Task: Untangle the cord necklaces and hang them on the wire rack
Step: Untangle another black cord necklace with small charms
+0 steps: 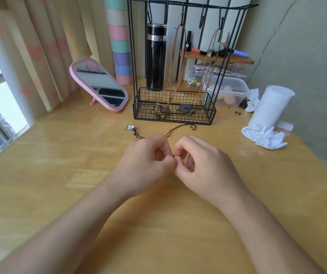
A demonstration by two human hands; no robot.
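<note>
Dark cord necklace (178, 129) is held at the centre of the frame. Its cord is pinched between the curled fingers of the left hand (148, 161) and the right hand (204, 165), and both grips are closed tight on it where the thumbs and forefingers meet. From the hands the cord is trailed up over the counter (59, 155) to a small square pendant (130, 127) on the left, and to a loop just short of the basket front.

The wire rack (131, 56) is stood at upper centre, near the counter's back edge. Two tan cord necklaces (211, 43) are hung from its hooks, with their lower ends laid in the basket. The hands are separated from the basket by a band of counter wood.

A pink mirror (99, 84) is set left of the rack and a black flask (156, 56) behind it. A plastic box (235, 89) and a white paper roll (271, 107) are placed at the right, near the wall.
</note>
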